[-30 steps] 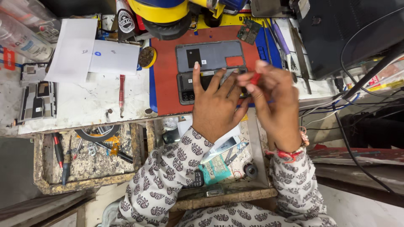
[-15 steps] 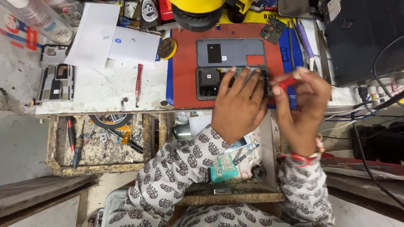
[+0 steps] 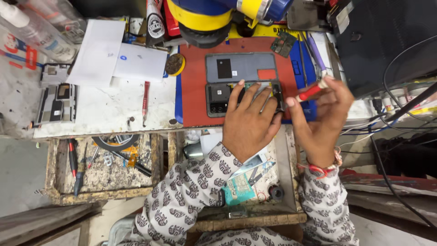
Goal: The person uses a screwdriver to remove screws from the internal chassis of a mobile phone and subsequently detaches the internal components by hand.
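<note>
Your left hand [image 3: 249, 122] covers the lower half of the opened phone [image 3: 243, 84], so its parts there stay hidden. The red tool [image 3: 309, 92] tip is too small to tell, and the yellow-and-blue machine [image 3: 218, 16] is cut off by the top edge.

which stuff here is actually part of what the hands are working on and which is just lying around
In use:
- opened phone, on the red mat
- left hand, pressing on the phone
- right hand, its fingers holding a red-handled screwdriver

Lying about:
- white paper sheets
- red-handled tool on the white bench
- small circuit board
- another dismantled phone at far left
- tools in the wooden tray
</note>
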